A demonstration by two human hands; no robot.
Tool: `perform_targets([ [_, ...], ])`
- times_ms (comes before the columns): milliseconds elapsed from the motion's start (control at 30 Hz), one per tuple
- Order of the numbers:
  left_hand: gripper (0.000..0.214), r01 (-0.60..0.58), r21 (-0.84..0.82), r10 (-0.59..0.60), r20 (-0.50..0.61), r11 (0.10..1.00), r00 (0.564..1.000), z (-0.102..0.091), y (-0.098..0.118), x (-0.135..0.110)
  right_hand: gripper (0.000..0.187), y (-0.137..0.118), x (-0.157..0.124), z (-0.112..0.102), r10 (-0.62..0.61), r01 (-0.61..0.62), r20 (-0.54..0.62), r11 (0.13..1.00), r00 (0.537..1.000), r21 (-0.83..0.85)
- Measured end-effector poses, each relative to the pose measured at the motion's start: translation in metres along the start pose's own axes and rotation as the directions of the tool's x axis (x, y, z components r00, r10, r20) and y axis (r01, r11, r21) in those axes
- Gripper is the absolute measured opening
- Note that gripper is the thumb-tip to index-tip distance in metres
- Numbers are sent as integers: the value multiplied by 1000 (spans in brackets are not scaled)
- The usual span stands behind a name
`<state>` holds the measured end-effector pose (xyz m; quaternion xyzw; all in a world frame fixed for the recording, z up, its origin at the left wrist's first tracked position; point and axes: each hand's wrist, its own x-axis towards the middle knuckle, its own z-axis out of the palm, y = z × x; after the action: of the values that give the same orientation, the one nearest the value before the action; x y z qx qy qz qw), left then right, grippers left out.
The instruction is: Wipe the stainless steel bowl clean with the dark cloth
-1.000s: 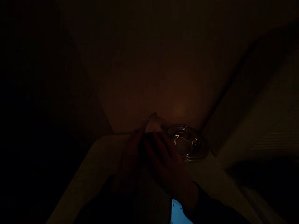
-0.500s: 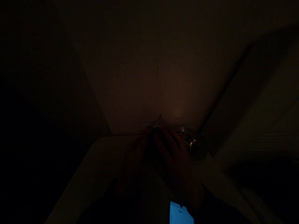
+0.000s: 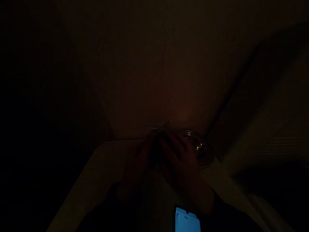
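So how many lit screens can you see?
1: a phone at the bottom edge of the picture, nearer the right hand than the left hand. The darkness may hide others.

Dim wall (image 3: 145, 80) behind a shadowy table (image 3: 96, 174)

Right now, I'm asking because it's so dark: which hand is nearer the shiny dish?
Right. The right hand overlaps the left part of the dish in this view; the left hand is farther left.

The head camera looks forward and down.
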<state>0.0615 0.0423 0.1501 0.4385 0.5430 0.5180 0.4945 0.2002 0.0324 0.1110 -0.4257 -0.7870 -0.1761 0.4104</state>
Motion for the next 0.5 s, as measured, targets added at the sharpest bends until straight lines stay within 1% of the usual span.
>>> perform_targets([
  [67,42,6,-16,-6,-3,1000,1000,-3,2,1,43,-6,-2,3,-91,91,-8,996,996,-8],
  [100,41,14,-11,-14,3,1000,1000,-4,4,2,43,-5,-2,4,-97,97,-11,995,995,-1],
  [133,40,30,6,-30,13,1000,999,-6,6,2,42,-2,0,4,-77,78,-16,997,997,16],
  [200,36,71,29,-72,17,997,997,-9,9,4,41,13,4,4,37,-34,-28,996,999,83],
  [267,35,111,14,-111,11,994,994,-12,9,6,38,29,8,2,188,-178,-41,968,981,176],
  [300,35,134,-5,-134,10,991,991,-13,8,7,37,35,10,1,245,-230,-44,949,968,214],
  [333,35,149,-27,-149,10,988,989,-14,8,8,36,37,10,1,278,-260,-45,936,960,236],
  [367,35,158,-44,-158,12,986,987,-15,7,9,37,37,9,1,282,-264,-48,935,958,238],
  [433,34,157,-52,-156,25,986,987,-15,5,11,41,26,5,1,209,-196,-53,962,976,190],
  [500,30,91,-53,-91,12,994,996,-15,4,10,45,10,1,1,64,-57,-55,992,996,113],
])
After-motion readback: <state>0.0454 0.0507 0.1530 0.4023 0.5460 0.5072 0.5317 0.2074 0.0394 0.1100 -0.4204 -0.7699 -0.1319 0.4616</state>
